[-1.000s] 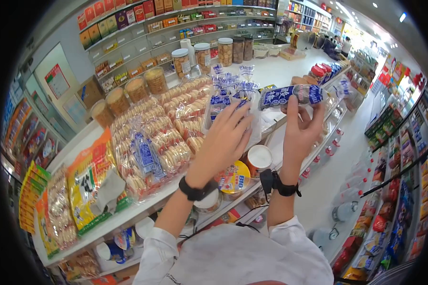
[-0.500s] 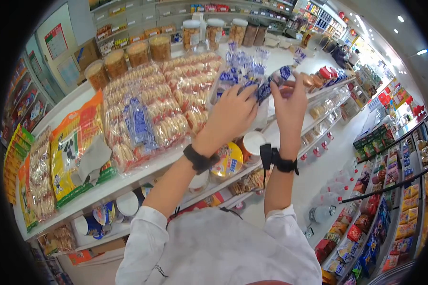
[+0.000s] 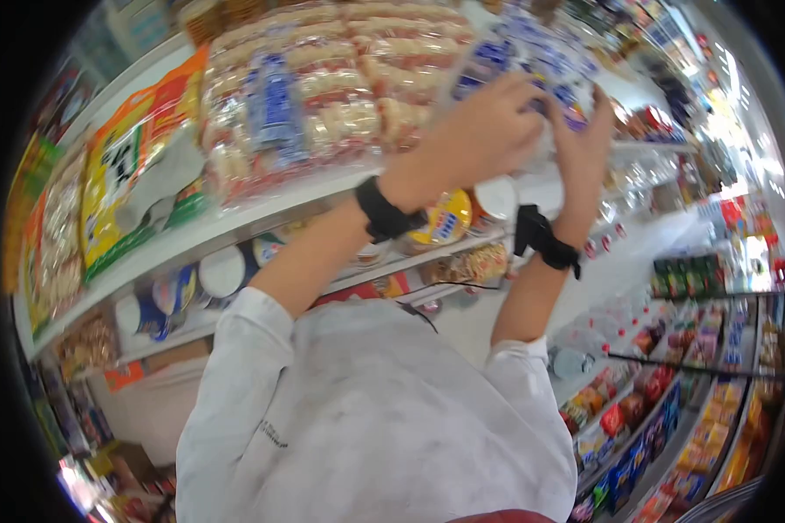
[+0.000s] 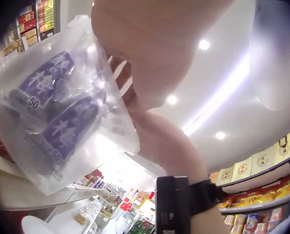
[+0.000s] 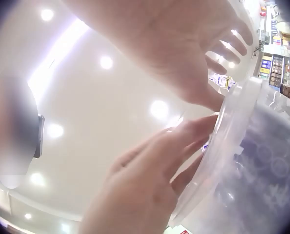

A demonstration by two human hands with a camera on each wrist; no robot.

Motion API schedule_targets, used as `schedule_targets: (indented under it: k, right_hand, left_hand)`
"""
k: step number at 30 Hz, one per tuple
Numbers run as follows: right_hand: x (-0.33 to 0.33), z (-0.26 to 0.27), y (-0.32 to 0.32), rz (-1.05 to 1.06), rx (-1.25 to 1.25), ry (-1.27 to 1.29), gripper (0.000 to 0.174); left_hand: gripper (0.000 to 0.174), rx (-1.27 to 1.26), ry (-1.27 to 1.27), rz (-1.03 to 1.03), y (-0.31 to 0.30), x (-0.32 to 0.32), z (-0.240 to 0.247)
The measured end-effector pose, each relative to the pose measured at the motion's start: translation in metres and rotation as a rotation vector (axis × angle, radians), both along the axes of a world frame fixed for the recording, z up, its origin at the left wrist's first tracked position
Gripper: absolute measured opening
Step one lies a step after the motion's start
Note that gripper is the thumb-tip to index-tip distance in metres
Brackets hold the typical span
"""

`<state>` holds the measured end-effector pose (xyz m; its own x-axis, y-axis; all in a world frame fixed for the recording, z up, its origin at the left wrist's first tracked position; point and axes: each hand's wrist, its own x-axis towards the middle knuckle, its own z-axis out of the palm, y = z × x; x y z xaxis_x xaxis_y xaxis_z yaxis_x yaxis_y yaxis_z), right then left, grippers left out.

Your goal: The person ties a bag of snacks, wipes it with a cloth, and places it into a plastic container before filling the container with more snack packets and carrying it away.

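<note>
A clear plastic container [image 4: 113,131] of blue-and-white packets [image 3: 541,57] stands at the counter's edge, blurred in the head view. My left hand [image 3: 475,126] is at its near rim, fingers bent in the head view but fairly straight against the rim in the right wrist view. Beside it, my right hand [image 3: 584,139] has thumb and fingers around one end of a blue-and-white packet [image 3: 574,115]. That packet [image 5: 223,80] shows between the right thumb and fingers in the right wrist view. Its far end is hidden.
Bagged round crackers [image 3: 323,96] and a yellow-and-green bag [image 3: 135,161] lie left on the counter [image 3: 174,240]. Lidded tubs, including a yellow one [image 3: 449,218], sit on the shelf below. Snack shelves [image 3: 645,418] line the right side.
The packet has turned from lying level above the container's right side to a steep angle closer to it. Both hands have come together, and the head view has tilted down.
</note>
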<state>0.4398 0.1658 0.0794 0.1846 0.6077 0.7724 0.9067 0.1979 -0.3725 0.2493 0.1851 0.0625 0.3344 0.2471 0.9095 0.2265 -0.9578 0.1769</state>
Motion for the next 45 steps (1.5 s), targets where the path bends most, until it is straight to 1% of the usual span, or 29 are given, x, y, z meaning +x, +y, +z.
schedule_targets:
  k: [2, 3, 4, 5, 6, 7, 8, 9, 10, 11, 12, 13, 14, 16, 19, 22, 25, 26, 28, 31, 32, 35, 38, 41, 42, 44, 45]
  right_hand:
    - [0.015, -0.014, 0.001, -0.009, -0.059, -0.038, 0.074]
    - [0.015, -0.017, -0.007, 0.043, -0.052, 0.119, 0.069]
    - [0.007, -0.009, -0.019, 0.096, -0.039, 0.276, 0.064]
    - [-0.024, 0.01, -0.042, 0.107, 0.048, 0.328, 0.055]
    - [-0.036, 0.02, -0.058, 0.147, 0.051, 0.385, 0.049]
    - [-0.052, 0.022, -0.073, 0.26, 0.102, 0.429, 0.043]
    - [-0.067, 0.024, -0.084, 0.32, 0.079, 0.462, 0.035]
    - [-0.087, 0.025, -0.096, 0.358, 0.004, 0.508, 0.027]
    - [-0.105, 0.024, -0.101, 0.47, -0.069, 0.448, 0.022]
    - [-0.122, 0.024, -0.102, 0.64, -0.211, 0.439, 0.021]
    - [-0.138, 0.017, -0.091, 0.793, -0.299, 0.404, 0.019]
    - [-0.158, 0.005, -0.081, 0.838, -0.275, 0.398, 0.02]
    - [-0.178, -0.01, -0.068, 0.877, -0.257, 0.387, 0.021]
    - [-0.204, -0.047, -0.037, 0.86, -0.289, 0.318, 0.026]
    - [-0.238, -0.078, -0.004, 0.683, -0.285, 0.166, 0.03]
    - [-0.254, -0.08, 0.006, 0.588, -0.214, 0.113, 0.039]
    - [-0.265, -0.08, 0.002, 0.557, -0.209, 0.122, 0.05]
    - [-0.267, -0.08, 0.002, 0.547, -0.176, 0.128, 0.051]
    - [-0.27, -0.085, 0.0, 0.534, -0.131, 0.145, 0.054]
    - [-0.263, -0.085, 0.002, 0.647, -0.137, 0.376, 0.055]
    - [-0.261, -0.083, 0.001, 0.643, -0.148, 0.483, 0.054]
    - [-0.241, -0.074, 0.0, 0.632, -0.251, 0.631, 0.053]
    - [-0.223, -0.068, 0.002, 0.477, -0.001, 0.548, 0.044]
    - [-0.214, -0.056, -0.005, 0.413, 0.151, 0.583, 0.042]
    - [-0.216, -0.048, -0.014, 0.506, 0.035, 0.758, 0.045]
    - [-0.22, -0.042, -0.026, 0.609, -0.054, 0.867, 0.049]
    - [-0.223, -0.039, -0.032, 0.695, -0.087, 0.931, 0.052]
  left_hand:
    - [0.011, -0.212, 0.009, -0.083, -0.028, -0.022, 0.016]
    - [0.011, -0.315, 0.017, -0.123, -0.041, -0.038, 0.022]
    - [0.011, -0.381, 0.007, -0.105, -0.05, -0.059, 0.025]
    - [0.011, -0.439, -0.011, -0.091, -0.056, -0.081, 0.03]
    - [0.011, -0.497, -0.031, -0.085, -0.062, -0.1, 0.034]
    - [0.011, -0.511, -0.066, 0.027, -0.064, -0.12, 0.034]
    - [0.012, -0.514, -0.1, 0.129, -0.063, -0.141, 0.028]
    - [0.013, -0.51, -0.131, 0.222, -0.06, -0.16, 0.022]
    - [0.015, -0.466, -0.15, 0.381, -0.055, -0.176, 0.017]
    - [0.016, -0.409, -0.167, 0.526, -0.048, -0.192, 0.009]
    - [0.019, -0.464, -0.193, 0.594, -0.041, -0.21, -0.002]
    - [0.023, -0.528, -0.221, 0.667, -0.035, -0.228, -0.015]
    - [0.024, -0.614, -0.208, 0.682, -0.03, -0.246, -0.024]
    - [0.027, -0.813, -0.211, 0.71, -0.022, -0.266, -0.042]
    - [0.03, -0.894, -0.173, 0.624, -0.012, -0.266, -0.06]
    - [0.037, -0.825, -0.162, 0.545, -0.009, -0.262, -0.074]
    - [0.047, -0.853, -0.053, 0.635, -0.008, -0.265, -0.075]
    - [0.049, -0.841, -0.097, 0.593, -0.008, -0.261, -0.077]
    - [0.053, -0.837, -0.183, 0.522, -0.017, -0.245, -0.064]
    - [0.055, -0.927, -0.168, 0.598, -0.02, -0.237, -0.053]
    - [0.059, -0.923, -0.167, 0.594, -0.019, -0.239, -0.055]
    - [0.055, -0.835, -0.168, 0.597, -0.015, -0.253, -0.067]
    - [0.045, -0.58, -0.089, 0.746, -0.013, -0.257, -0.072]
    - [0.041, -0.595, -0.086, 0.805, -0.019, -0.248, -0.067]
    - [0.037, -0.582, -0.127, 0.788, -0.024, -0.24, -0.057]
    - [0.036, -0.691, -0.211, 0.632, -0.045, -0.218, -0.026]
    - [0.036, -0.743, -0.266, 0.557, -0.053, -0.21, -0.016]
